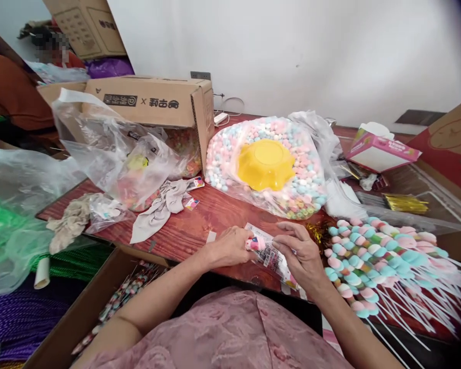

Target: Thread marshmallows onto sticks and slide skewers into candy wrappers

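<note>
Over the table's front edge, my left hand (pixel 230 248) pinches a small pink-and-red printed piece (pixel 255 243), whose exact kind I cannot make out. A clear printed plastic bag (pixel 271 256) lies between my hands, slanting down to the right. My right hand (pixel 301 252) has its thumb and fingers bent together at that bag's edge. Just right of it are skewers of pink, blue and white marshmallows (pixel 384 251) with white sticks, and a tuft of gold tinsel (pixel 318 233).
Behind my hands, a yellow bowl (pixel 267 163) rests upside down on a big clear bag of marshmallows (pixel 223 159). A cardboard box (pixel 146 102), plastic bags and a grey cloth (pixel 163 207) occupy the left. A pink-and-white carton (pixel 382 148) stands right. Another person (pixel 13 97) is far left.
</note>
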`<state>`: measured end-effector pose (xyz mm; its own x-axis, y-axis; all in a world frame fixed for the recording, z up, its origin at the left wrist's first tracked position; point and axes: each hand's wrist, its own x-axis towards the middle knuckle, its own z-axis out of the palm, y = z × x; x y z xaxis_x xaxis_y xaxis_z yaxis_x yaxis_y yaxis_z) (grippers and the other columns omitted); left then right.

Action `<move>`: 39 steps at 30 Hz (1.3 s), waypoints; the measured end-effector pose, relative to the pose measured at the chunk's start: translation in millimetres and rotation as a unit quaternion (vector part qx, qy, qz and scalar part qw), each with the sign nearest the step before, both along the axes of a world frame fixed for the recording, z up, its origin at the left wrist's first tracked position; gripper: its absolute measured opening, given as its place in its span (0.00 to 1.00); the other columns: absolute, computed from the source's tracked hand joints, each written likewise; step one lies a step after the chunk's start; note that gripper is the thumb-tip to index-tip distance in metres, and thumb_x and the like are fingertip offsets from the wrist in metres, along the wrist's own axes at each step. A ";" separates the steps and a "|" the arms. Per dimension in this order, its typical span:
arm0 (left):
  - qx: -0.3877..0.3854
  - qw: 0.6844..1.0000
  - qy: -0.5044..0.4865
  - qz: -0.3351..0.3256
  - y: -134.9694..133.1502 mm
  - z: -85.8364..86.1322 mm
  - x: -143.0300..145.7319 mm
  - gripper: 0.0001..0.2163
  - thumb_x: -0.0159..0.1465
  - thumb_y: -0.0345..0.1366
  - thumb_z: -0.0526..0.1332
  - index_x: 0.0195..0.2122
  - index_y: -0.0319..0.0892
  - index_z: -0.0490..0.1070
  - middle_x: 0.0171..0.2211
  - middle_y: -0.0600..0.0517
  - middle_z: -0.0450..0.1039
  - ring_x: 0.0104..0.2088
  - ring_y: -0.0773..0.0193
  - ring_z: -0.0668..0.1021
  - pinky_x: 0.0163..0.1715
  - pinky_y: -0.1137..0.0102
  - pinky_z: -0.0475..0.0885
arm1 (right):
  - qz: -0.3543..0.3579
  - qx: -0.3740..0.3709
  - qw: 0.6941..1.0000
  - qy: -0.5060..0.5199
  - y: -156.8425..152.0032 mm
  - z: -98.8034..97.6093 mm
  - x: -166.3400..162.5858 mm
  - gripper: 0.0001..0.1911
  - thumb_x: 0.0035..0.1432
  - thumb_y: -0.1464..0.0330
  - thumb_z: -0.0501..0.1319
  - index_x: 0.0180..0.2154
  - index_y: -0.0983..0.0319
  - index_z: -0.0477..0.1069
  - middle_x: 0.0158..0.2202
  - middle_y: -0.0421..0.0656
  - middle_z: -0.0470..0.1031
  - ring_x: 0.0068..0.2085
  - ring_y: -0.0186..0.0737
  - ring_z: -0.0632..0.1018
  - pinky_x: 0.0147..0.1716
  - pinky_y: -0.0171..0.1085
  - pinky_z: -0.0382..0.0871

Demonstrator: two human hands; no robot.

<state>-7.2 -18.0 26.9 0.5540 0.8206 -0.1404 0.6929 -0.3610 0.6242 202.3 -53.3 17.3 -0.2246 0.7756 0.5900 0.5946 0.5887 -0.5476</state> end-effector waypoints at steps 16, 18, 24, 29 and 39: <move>-0.185 0.970 -0.144 -0.069 6.4 -4.9 20.1 0.10 0.51 0.36 0.70 0.32 0.40 0.74 0.29 0.57 0.71 0.31 0.67 0.72 0.31 0.75 0.65 | 0.116 -0.033 0.991 -0.058 23.3 10.6 22.9 0.09 0.62 0.72 0.58 0.35 0.59 0.78 0.48 0.49 0.73 0.49 0.45 0.75 0.46 0.45 0.72; -0.204 0.962 -0.172 -0.063 7.8 -7.3 24.8 0.08 0.51 0.34 0.69 0.30 0.39 0.73 0.27 0.57 0.70 0.29 0.68 0.70 0.30 0.75 0.65 | 0.132 -0.031 0.989 -0.064 23.4 7.1 12.0 0.10 0.63 0.72 0.57 0.35 0.59 0.78 0.47 0.50 0.73 0.47 0.44 0.75 0.44 0.44 0.73; -0.175 0.973 -0.149 -0.015 12.2 -8.8 14.9 0.12 0.49 0.37 0.71 0.32 0.39 0.73 0.27 0.58 0.67 0.30 0.68 0.69 0.30 0.75 0.63 | 0.122 -0.055 0.984 -0.118 21.3 1.6 14.5 0.12 0.64 0.72 0.54 0.39 0.59 0.77 0.53 0.52 0.70 0.50 0.46 0.74 0.46 0.46 0.70; -0.145 0.985 -0.085 -0.034 12.6 -7.3 7.5 0.13 0.53 0.42 0.69 0.32 0.39 0.73 0.26 0.58 0.67 0.30 0.68 0.69 0.30 0.75 0.62 | 0.102 -0.031 0.965 -0.239 24.8 3.2 31.3 0.13 0.61 0.77 0.52 0.38 0.62 0.75 0.37 0.48 0.76 0.39 0.42 0.75 0.39 0.42 0.62; -0.068 0.983 -0.155 -0.074 3.4 -7.7 14.1 0.14 0.62 0.46 0.63 0.41 0.41 0.74 0.37 0.51 0.75 0.41 0.61 0.74 0.43 0.69 0.68 | 0.128 -0.040 0.945 -0.297 21.3 4.8 9.3 0.10 0.57 0.74 0.54 0.31 0.62 0.73 0.26 0.43 0.76 0.27 0.36 0.71 0.31 0.38 0.53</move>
